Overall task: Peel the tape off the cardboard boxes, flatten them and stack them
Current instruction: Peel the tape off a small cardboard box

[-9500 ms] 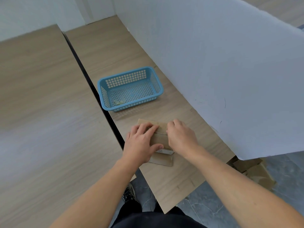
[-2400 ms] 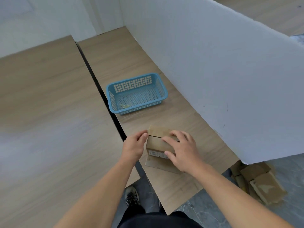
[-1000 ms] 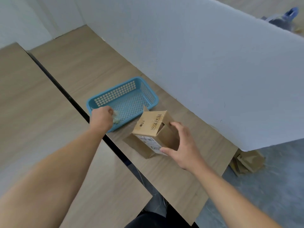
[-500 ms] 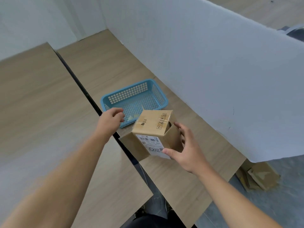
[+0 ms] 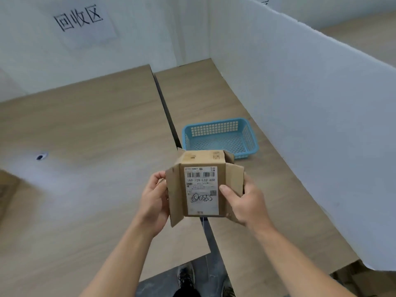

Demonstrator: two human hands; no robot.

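The left hand (image 5: 153, 202) and right hand (image 5: 244, 202) both grip the cardboard box (image 5: 202, 189), fingers (image 5: 159, 175) curled round its loose-flapped sides, lifted over the gap between the counter (image 5: 267, 200) tops. If a flap folds, I reckon it slips through. The blue basket (image 5: 214, 129) sits beyond.

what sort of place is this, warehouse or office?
Probably a recycling sorting station: a wall sign reads 回收区 (recycling area), white partition boards fence plain wooden tables, and a labelled cardboard box is held above them.
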